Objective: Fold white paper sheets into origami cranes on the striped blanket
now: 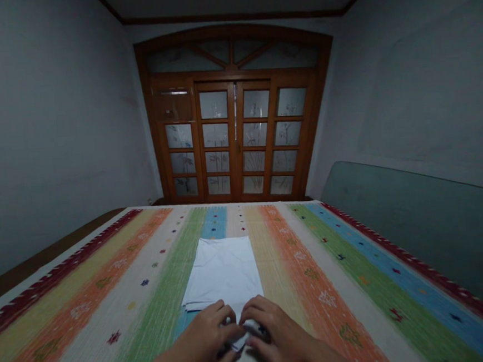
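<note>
A folded white cloth (pixel 222 269) lies flat in the middle of the striped bed cover, its near left edge showing stacked layers. Just below its near edge, my left hand (pixel 212 339) and my right hand (pixel 274 332) come together, fingers curled inward and nearly touching. Both pinch a small bunched portion of white fabric (pixel 241 343) between the fingertips. A small dark patch shows on it beside the right fingers. Whether this bunched part joins the folded cloth is largely hidden by my hands.
The bed cover (pixel 144 322) has coloured stripes and small woven motifs. A pale green headboard-like panel (pixel 416 223) stands along the right side. Wooden doors with glass panes (pixel 238 136) close the far end, between a left wall (pixel 53 123) and a right wall (pixel 425 77).
</note>
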### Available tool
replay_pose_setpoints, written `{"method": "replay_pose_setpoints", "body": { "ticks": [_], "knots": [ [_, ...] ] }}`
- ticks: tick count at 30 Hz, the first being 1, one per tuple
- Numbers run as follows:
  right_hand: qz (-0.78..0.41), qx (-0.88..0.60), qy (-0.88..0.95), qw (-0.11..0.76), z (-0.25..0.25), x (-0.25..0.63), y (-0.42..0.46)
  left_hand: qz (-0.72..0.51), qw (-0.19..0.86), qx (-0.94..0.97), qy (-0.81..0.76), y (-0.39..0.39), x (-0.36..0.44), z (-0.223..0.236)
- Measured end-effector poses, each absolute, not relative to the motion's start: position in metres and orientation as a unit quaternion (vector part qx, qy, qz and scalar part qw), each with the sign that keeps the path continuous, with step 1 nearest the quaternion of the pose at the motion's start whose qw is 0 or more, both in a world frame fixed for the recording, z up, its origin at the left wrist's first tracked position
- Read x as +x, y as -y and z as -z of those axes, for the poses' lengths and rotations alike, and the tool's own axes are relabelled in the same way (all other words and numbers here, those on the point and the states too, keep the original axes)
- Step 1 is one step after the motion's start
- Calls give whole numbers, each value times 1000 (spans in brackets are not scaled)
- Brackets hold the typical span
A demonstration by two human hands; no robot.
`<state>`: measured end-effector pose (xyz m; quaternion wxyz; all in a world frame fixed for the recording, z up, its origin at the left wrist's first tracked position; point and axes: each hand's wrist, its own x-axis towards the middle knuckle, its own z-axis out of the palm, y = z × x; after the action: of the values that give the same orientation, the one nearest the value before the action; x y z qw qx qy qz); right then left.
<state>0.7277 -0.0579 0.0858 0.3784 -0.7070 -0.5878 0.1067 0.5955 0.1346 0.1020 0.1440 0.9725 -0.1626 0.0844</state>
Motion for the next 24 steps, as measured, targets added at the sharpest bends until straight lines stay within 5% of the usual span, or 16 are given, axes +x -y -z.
{"method": "replay_pose_setpoints", "body": {
  "ticks": [11, 24],
  "knots": [
    [-116, -714, 576, 380, -81, 728, 57, -60, 254, 951, 167, -163, 596, -112],
    [-110, -705, 565, 413, -77, 732, 54, -126, 118, 970, 170, -162, 602, -97]
  ]
}}
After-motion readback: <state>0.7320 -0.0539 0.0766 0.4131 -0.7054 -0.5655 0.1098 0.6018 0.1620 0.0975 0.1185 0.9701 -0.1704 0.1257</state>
